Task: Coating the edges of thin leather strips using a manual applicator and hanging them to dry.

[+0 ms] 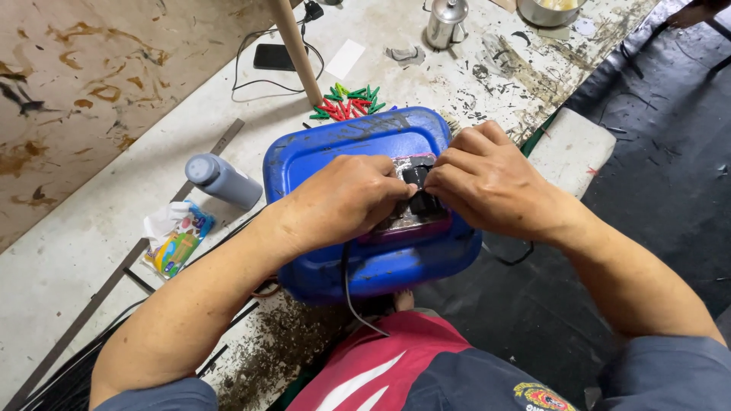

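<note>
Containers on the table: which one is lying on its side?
The grey bottle left of the blue tub lies on its side; the metal pot and metal bowl stand upright.

black part [421, 189]: mostly hidden by hands | metal bowl [550, 11]: cut off by top edge

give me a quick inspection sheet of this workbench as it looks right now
surface: stained, scuffed white bench
job's things: small black part on a blue plastic container
clutter: grey bottle, colourful packet, red and green pegs, metal pot, phone
grippers: left hand and right hand both pinch the black part
cables: thin black cable runs down from the part
surroundings: dark floor, wooden stick
</note>
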